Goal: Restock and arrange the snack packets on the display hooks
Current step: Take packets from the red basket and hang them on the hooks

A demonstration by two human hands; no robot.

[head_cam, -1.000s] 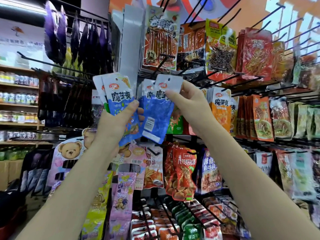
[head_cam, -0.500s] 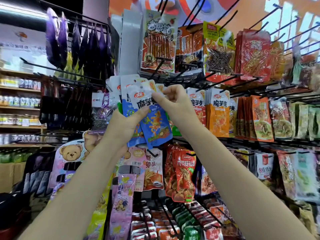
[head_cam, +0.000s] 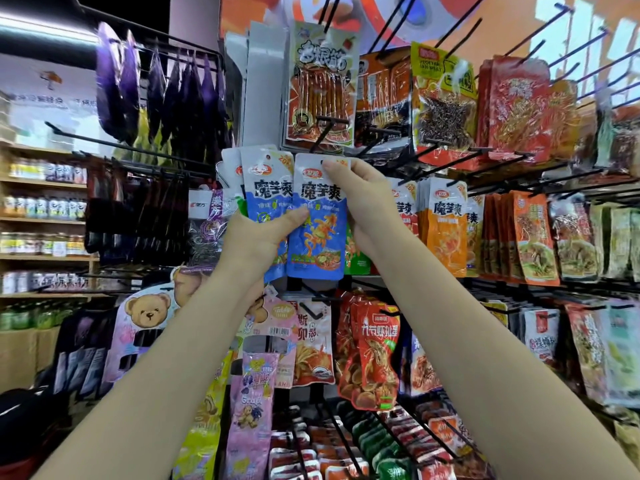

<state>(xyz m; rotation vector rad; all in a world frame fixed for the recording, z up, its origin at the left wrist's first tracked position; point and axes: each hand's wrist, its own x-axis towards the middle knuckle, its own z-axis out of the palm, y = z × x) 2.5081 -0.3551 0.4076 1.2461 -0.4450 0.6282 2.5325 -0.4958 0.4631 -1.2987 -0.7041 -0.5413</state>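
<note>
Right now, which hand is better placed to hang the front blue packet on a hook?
Right. The right hand pinches the front blue foil packet at its top edge, near the hooks; the left hand holds the other packets lower down.

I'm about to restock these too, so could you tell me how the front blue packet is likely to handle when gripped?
The front blue packet probably flexes: it is a thin glossy pouch. It looks light, since the right hand pinches only its top edge. The sheen suggests a slippery film, so a pinching grip seems wise.
</note>
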